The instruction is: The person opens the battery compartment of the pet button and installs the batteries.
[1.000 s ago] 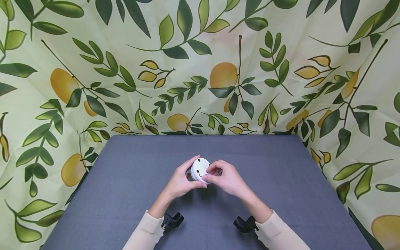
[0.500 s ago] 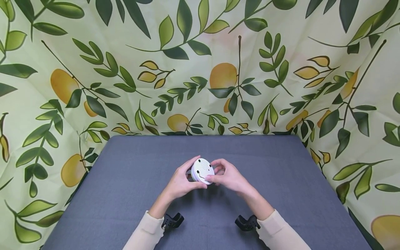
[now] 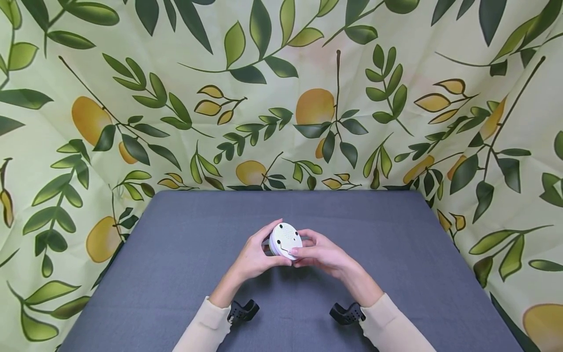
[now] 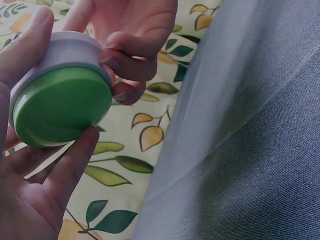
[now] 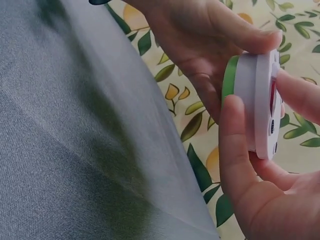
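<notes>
A round push button [image 3: 285, 235], white with a green top [image 4: 62, 105], is held above the table between both hands. Its flat white underside, with dark feet, small holes and a line like a cover's outline, faces up toward the head camera. My left hand [image 3: 252, 255] grips the button round its left side, thumb and fingers at opposite edges. My right hand [image 3: 327, 253] holds the right edge, its thumb [image 5: 300, 95] on the underside and other fingers against the rim. Beside that thumb, a narrow gap with red inside [image 5: 272, 95] shows in the right wrist view.
A table with a grey-blue cloth [image 3: 198, 215] lies below the hands. Behind it and at its sides hangs fabric [image 3: 272, 146] printed with leaves and orange fruit. Black mounts [image 3: 244, 310] sit at both wrists, by cream sleeves [image 3: 206, 320].
My right hand's fingers have come off the button's underside and moved to its right edge and below, leaving the thumb on the face. My left hand and the button have stayed almost still.
</notes>
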Motion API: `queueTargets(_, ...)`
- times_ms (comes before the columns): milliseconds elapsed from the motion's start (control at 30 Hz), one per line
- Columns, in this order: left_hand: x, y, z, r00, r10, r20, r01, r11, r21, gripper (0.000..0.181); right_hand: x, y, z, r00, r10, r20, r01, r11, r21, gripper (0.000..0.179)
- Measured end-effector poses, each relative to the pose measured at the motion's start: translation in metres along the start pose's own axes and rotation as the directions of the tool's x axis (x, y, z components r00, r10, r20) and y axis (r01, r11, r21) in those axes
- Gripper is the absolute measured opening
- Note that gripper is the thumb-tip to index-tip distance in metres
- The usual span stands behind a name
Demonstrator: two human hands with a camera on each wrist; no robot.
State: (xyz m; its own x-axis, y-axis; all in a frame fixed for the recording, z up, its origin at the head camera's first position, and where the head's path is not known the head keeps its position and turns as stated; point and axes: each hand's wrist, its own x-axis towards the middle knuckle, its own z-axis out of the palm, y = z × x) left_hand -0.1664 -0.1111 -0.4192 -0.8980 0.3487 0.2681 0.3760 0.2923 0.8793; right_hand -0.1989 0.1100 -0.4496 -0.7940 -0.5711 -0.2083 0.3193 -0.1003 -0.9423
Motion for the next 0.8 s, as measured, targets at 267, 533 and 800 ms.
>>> queueTargets(267,0.004,-0.028,0.006,1.0,-0.005,0.005,0.005,1.0,0.0,0.093,0.001,0.003,0.002,1.0,-0.017,-0.02,0.017,1.0,0.001,0.063)
queueTargets(533,0.006,-0.047,0.008,1.0,0.015,0.002,-0.015,0.999,-0.031,0.094,-0.001,0.005,0.005,0.998,-0.029,-0.058,0.027,0.999,-0.031,0.06)
queueTargets(800,0.005,-0.05,0.008,0.998,0.057,0.0,-0.057,0.998,-0.031,0.092,-0.004,0.004,0.003,0.995,-0.076,-0.063,0.068,0.989,-0.131,0.063)
